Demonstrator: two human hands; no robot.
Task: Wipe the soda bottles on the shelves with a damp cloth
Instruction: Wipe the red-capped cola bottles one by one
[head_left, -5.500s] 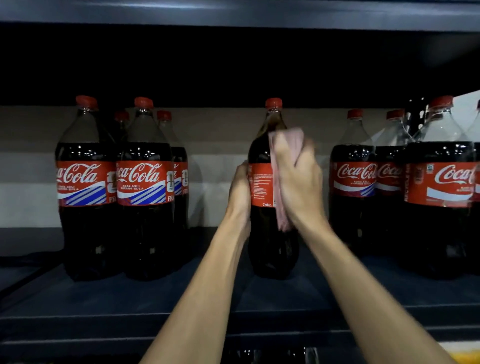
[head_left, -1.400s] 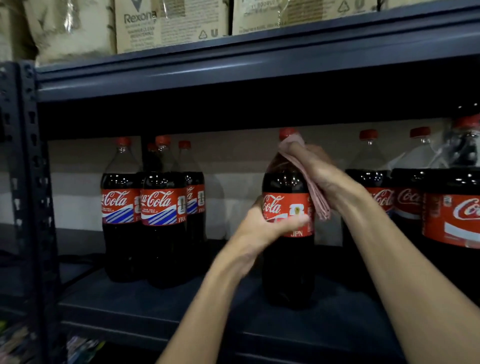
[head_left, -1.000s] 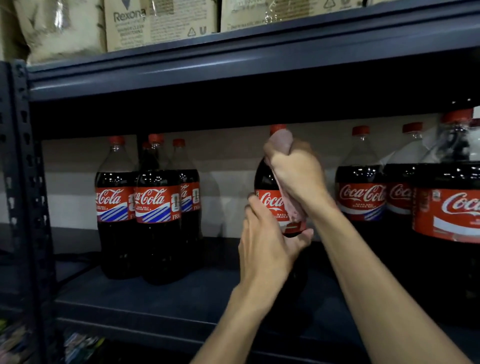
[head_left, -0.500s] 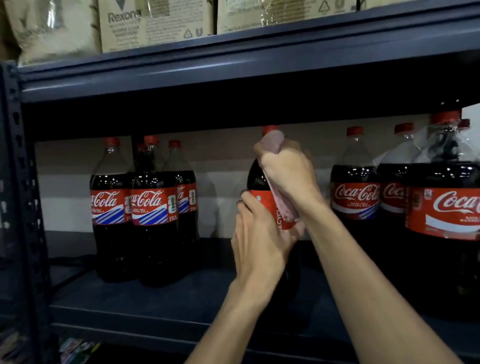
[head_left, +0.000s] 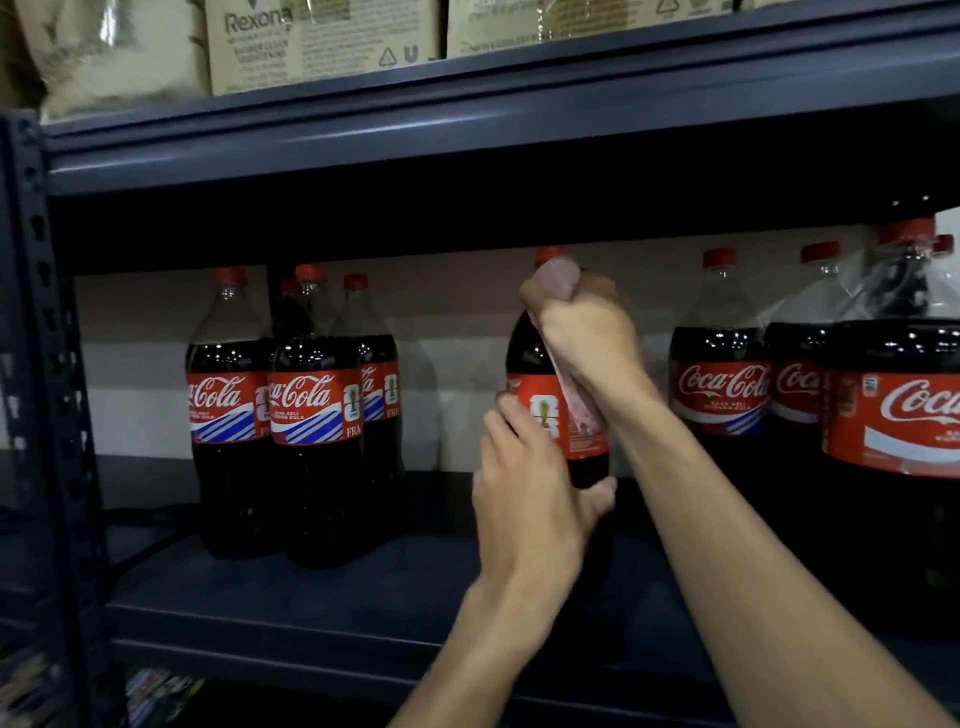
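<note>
While four bottles (head_left: 306, 415) stand left, packed bottles (head_left: 810, 410) crowd right.

The picture is dim. The space under the upper shelf (head_left: 467, 130) is almost black, and only a thin shine runs along its front edge. The pale wall (head_left: 457, 332) behind is the brightest part, and soft shadows of the cola bottles (head_left: 311, 415) fall on it to their right. Small glints sit on the bottle shoulders. The right hand (head_left: 587, 332) and the pink cloth (head_left: 558, 273) look a bit smeared. The shelf post (head_left: 47, 364) on the left bends, as wide lenses do. The corners are fuzzy and dark, so the things at bottom left cannot be made out.
</note>
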